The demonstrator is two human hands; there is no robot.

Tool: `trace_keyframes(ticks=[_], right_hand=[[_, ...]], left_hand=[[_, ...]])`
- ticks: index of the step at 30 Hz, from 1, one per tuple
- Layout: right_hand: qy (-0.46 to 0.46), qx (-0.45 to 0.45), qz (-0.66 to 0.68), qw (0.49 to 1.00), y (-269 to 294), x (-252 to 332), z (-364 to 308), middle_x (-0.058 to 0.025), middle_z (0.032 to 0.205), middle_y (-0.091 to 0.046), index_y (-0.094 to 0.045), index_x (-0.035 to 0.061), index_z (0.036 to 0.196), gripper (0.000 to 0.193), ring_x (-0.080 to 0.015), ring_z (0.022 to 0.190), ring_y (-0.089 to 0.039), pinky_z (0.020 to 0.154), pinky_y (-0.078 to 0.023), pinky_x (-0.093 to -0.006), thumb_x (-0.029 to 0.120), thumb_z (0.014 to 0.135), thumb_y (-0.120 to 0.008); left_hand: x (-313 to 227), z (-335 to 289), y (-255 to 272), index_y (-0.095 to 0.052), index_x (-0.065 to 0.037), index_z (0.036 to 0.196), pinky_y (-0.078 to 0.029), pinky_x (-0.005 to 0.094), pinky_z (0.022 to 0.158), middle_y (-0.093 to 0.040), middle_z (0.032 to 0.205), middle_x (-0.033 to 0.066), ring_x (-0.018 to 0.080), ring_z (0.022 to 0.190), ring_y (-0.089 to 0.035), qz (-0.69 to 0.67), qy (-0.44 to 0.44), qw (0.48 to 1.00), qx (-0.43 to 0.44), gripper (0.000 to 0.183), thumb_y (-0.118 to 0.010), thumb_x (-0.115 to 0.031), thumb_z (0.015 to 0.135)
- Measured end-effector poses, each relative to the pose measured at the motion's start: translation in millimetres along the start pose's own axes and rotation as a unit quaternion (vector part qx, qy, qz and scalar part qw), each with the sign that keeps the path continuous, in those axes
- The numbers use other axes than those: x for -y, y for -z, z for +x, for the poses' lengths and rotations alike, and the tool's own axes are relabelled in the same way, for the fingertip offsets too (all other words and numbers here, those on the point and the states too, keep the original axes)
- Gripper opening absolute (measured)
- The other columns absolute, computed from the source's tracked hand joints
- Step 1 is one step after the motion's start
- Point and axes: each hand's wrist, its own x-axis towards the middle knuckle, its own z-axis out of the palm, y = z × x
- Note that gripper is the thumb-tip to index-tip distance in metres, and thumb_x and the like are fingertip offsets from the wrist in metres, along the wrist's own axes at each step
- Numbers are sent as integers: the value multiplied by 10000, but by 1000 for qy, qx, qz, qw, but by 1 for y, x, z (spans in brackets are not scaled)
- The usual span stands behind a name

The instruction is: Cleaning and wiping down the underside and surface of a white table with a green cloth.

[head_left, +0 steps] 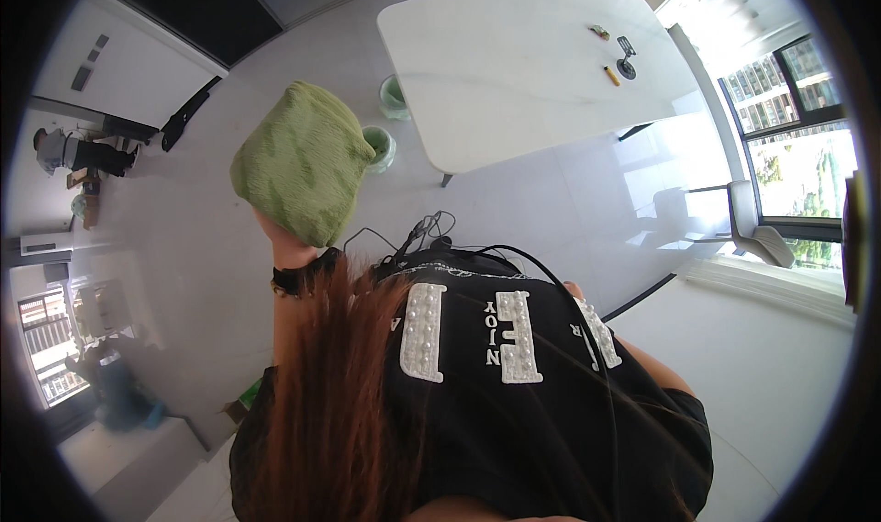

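A folded, fuzzy green towel rests on my left hand, held out ahead and to the left. The towel covers the fingers, and only the lower part of the hand shows beneath it. There is a dark band on that wrist. My right arm hangs by my right side, and a small bit of my right hand shows past the edge of my black shirt. Its fingers are mostly hidden, and I cannot see anything in it.
Ahead stands a white table with a black stand and an orange stick-shaped object. Pale green bins stand by its left end. Dark cables hang before me. A chair is at right; a person is far left.
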Motion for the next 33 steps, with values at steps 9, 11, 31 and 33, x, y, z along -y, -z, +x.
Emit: trace_keyframes(ticks=[9, 11, 31, 33], right_hand=[[106, -106, -19, 988, 79, 17, 48, -16, 625, -618, -558, 180, 928, 61, -207, 671, -682, 822, -547, -435, 207, 877, -540], [130, -83, -48, 987, 84, 17, 61, -20, 636, -622, -565, 179, 912, 56, -202, 696, -685, 874, -532, -469, 207, 870, -540], [494, -130, -23, 859, 213, 141, 187, -40, 653, -614, -632, 119, 674, 192, -241, 748, -647, 969, -439, -429, 212, 833, -576], [462, -104, 7, 881, 198, 128, 186, -51, 660, -620, -633, 110, 682, 189, -253, 743, -647, 928, -452, -432, 220, 827, -581]], left_hand=[[6, 5, 17, -367, -58, 1439, -439, 503, 1051, -425, 1445, 160, 333, 1297, -464, -212, 50, 967, 133, 568, -308, -443, 1026], [2, -1, 14, -365, -59, 1441, -436, 504, 1053, -422, 1447, 160, 334, 1299, -460, -148, 29, 986, 68, 569, -307, -443, 1026], [-14, -27, 1, -348, -66, 1454, -405, 520, 1072, -398, 1468, 159, 345, 1323, -428, -23, 15, 1000, -14, 577, -299, -448, 1024], [-17, -22, -3, -346, -67, 1455, -402, 521, 1074, -395, 1471, 159, 346, 1325, -425, -15, 13, 1000, -13, 578, -298, -448, 1024]])
